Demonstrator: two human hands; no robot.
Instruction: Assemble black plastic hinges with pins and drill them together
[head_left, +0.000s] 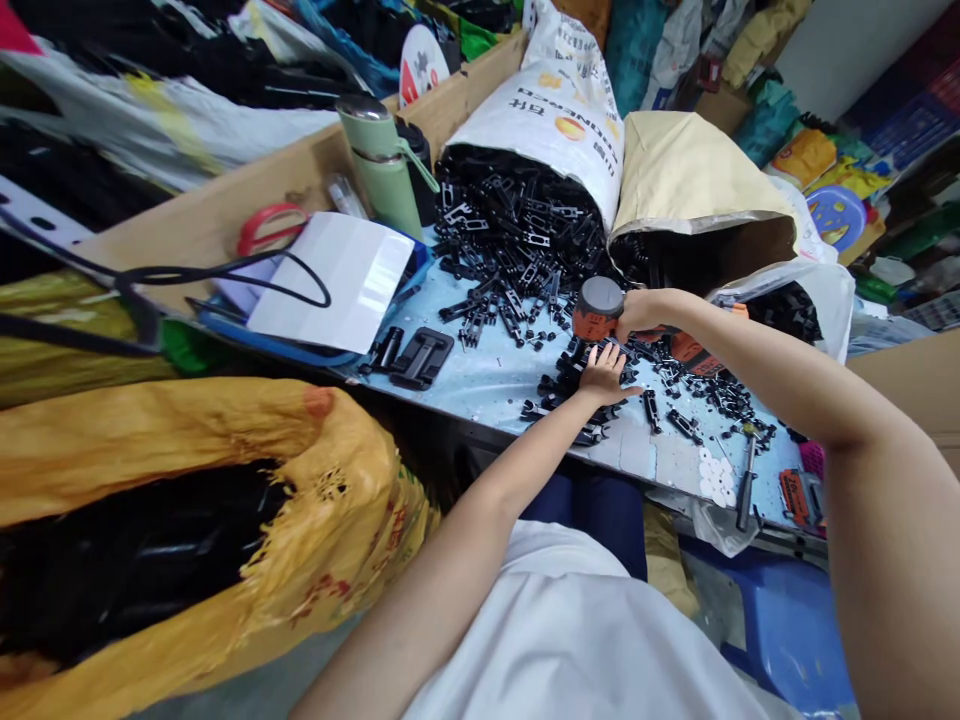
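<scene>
My right hand [645, 311] is wrapped round the handle of an orange and black cordless drill [594, 318]. The drill's round grey rear end faces up, and its tip is hidden. Just below the drill, my left hand [602, 376] lies with fingers spread over a row of black plastic parts [555, 388] near the table's front edge. Whether the left fingers press on a part I cannot tell. Loose black clip-like pieces [651, 410] lie to the right of this hand.
A white sack [555, 110] spills black parts onto the blue table [480, 385]. Beside it are an open paper sack [690, 170], a green flask [386, 170] and a white sheet [334, 280]. A hammer [747, 485], white discs [716, 476] and an orange battery [801, 498] lie at right. A yellow sack [352, 480] stands left.
</scene>
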